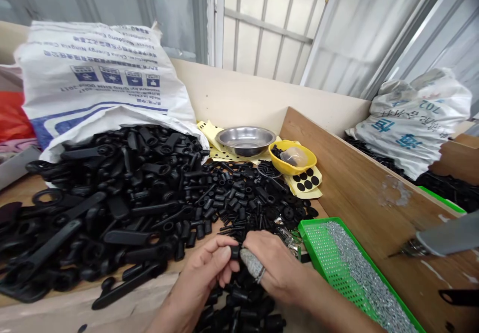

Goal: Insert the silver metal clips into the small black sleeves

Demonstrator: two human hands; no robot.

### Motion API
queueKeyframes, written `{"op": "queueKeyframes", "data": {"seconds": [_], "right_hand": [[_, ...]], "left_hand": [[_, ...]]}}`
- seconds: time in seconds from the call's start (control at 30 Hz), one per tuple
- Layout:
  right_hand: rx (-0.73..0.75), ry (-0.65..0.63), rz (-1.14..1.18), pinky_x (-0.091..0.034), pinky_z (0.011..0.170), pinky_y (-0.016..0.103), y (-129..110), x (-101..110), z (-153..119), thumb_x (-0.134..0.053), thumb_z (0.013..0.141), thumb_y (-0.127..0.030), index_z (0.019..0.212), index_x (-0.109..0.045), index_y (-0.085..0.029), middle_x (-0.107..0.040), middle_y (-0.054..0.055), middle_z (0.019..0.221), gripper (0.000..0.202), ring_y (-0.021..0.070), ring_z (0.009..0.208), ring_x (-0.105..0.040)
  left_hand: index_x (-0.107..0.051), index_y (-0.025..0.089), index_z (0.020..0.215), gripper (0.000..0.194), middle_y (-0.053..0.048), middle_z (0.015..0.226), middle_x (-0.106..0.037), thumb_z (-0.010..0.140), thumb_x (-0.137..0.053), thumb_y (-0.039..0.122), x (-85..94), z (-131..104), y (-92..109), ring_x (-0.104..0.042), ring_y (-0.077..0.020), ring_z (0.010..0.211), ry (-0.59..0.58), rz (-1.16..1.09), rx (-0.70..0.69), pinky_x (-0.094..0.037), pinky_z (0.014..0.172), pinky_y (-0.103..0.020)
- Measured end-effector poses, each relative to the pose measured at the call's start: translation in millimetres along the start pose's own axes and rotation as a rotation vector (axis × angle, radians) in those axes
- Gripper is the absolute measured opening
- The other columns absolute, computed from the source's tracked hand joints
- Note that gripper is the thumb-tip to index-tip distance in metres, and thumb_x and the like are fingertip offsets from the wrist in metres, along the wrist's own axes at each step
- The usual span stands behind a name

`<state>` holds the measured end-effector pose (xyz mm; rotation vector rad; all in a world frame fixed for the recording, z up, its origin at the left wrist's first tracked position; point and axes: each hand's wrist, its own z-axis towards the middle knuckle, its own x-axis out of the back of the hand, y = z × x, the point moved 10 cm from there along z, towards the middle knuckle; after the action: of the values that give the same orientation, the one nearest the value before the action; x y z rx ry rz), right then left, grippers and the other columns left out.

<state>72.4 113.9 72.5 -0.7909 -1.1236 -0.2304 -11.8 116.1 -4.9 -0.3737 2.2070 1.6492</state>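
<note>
My left hand point(210, 269) pinches a small black plastic cylinder point(234, 252) between thumb and fingers. Right against it is my right hand point(276, 268), its fingers curled; what they hold, if anything, is hidden. A speckled grey wrap point(253, 264) covers the right thumb. Below both hands lies a heap of black cylindrical pieces point(239, 303). Just beyond them spread many short black sleeves point(224, 195) and thin black pins, with a few shiny metal clips point(288, 235) near my right hand.
Black crank-like handles point(127, 208) spill from a white woven sack point(108, 78) on the left. At right sits a green tray point(337, 273) of small metal parts, beside a wooden divider point(337, 183) and a power driver point(441, 238). Behind are a steel bowl point(245, 146) and yellow basket point(310, 159).
</note>
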Motion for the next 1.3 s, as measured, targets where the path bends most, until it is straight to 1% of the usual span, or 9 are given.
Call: {"op": "queueKeyframes", "data": {"seconds": [0.2, 0.43, 0.57, 0.63, 0.73, 0.83, 1.0, 1.13, 1.3], "right_hand": [[-0.224, 0.028, 0.462, -0.032, 0.061, 0.021, 13.4, -4.9, -8.7, -0.036, 0.088, -0.016, 0.072, -0.046, -0.019, -0.052, -0.003, 0.07, 0.019, 0.0099, 0.065, -0.045], [-0.423, 0.061, 0.874, -0.031, 0.05, 0.019, 39.5, -40.7, -18.4, -0.041, 0.078, -0.024, 0.065, -0.05, -0.016, -0.046, -0.003, 0.056, 0.018, 0.0083, 0.052, -0.041], [-0.549, 0.032, 1.107, -0.027, 0.043, 0.019, 40.1, -58.9, -20.7, -0.042, 0.075, -0.037, 0.063, -0.049, -0.017, -0.042, -0.004, 0.049, 0.024, 0.0087, 0.045, -0.042], [-0.558, 0.019, 1.129, -0.027, 0.043, 0.019, 36.0, -57.6, -19.8, -0.041, 0.075, -0.038, 0.064, -0.048, -0.017, -0.041, -0.004, 0.048, 0.025, 0.0092, 0.045, -0.042], [-0.418, 0.067, 0.795, -0.028, 0.049, 0.02, 27.5, -30.5, -14.5, -0.039, 0.08, -0.029, 0.064, -0.045, -0.018, -0.045, -0.003, 0.056, 0.02, 0.0094, 0.053, -0.04], [-0.233, 0.077, 0.35, -0.03, 0.056, 0.023, 13.7, -9.9, -11.1, -0.034, 0.085, -0.021, 0.067, -0.042, -0.019, -0.047, -0.002, 0.063, 0.02, 0.0107, 0.058, -0.04], [0.131, 0.134, -0.218, -0.031, 0.058, 0.029, -11.7, -8.4, -11.9, -0.032, 0.082, -0.017, 0.074, -0.046, -0.017, -0.049, 0.005, 0.07, 0.016, 0.017, 0.062, -0.04], [0.241, 0.122, -0.425, -0.029, 0.057, 0.032, -18.6, -13.2, -12.3, -0.033, 0.08, -0.015, 0.071, -0.046, -0.017, -0.046, 0.005, 0.068, 0.016, 0.0184, 0.061, -0.038], [0.333, 0.107, -0.523, -0.028, 0.057, 0.033, -28.9, -8.2, -12.5, -0.034, 0.078, -0.012, 0.069, -0.047, -0.016, -0.043, 0.005, 0.067, 0.017, 0.0186, 0.061, -0.035]], "left_hand": [[-0.067, 0.021, 0.084, 0.025, 0.001, 0.063, -0.064, 0.07, -0.068, 0.041, 1.9, -6.8, 16.8, -0.054, -0.0133, 0.057, 0.019, 0.276, -0.23, -0.041, 0.052, -0.02], [-0.065, 0.025, 0.089, 0.014, -0.001, 0.08, -0.068, 0.08, -0.055, 0.028, -5.8, -15.3, 32.4, -0.062, -0.019, 0.073, -0.02, 0.664, -0.472, -0.047, 0.064, -0.024], [-0.065, 0.025, 0.09, 0.015, -0.002, 0.09, -0.071, 0.079, -0.055, 0.024, -7.5, -21.5, 40.8, -0.063, -0.0229, 0.088, 0.027, 0.782, -0.575, -0.046, 0.077, -0.028], [-0.065, 0.026, 0.089, 0.015, -0.002, 0.091, -0.071, 0.077, -0.056, 0.024, -6.6, -22.8, 42.7, -0.063, -0.0232, 0.088, 0.047, 0.798, -0.59, -0.045, 0.079, -0.028], [-0.066, 0.026, 0.088, 0.014, -0.001, 0.084, -0.071, 0.077, -0.057, 0.026, -3.4, -18.8, 36.1, -0.063, -0.021, 0.079, 0.039, 0.698, -0.508, -0.047, 0.07, -0.027], [-0.065, 0.024, 0.088, 0.015, 0.002, 0.067, -0.066, 0.078, -0.058, 0.033, 0.0, -12.4, 21.0, -0.057, -0.0144, 0.059, 0.022, 0.447, -0.349, -0.045, 0.054, -0.022], [-0.064, 0.018, 0.083, 0.03, 0.002, 0.056, -0.063, 0.069, -0.07, 0.044, -1.0, -10.0, -2.6, -0.045, -0.0063, 0.043, 0.035, 0.123, -0.1, -0.033, 0.043, -0.015], [-0.063, 0.016, 0.081, 0.037, 0.004, 0.049, -0.06, 0.063, -0.074, 0.046, -7.3, -11.4, -12.4, -0.039, -0.0031, 0.037, 0.0, -0.033, 0.046, -0.026, 0.039, -0.013], [-0.061, 0.015, 0.073, 0.037, 0.004, 0.046, -0.058, 0.062, -0.075, 0.047, -9.2, -11.1, -15.6, -0.036, -0.0022, 0.032, -0.016, -0.06, 0.1, -0.023, 0.035, -0.013]]}}
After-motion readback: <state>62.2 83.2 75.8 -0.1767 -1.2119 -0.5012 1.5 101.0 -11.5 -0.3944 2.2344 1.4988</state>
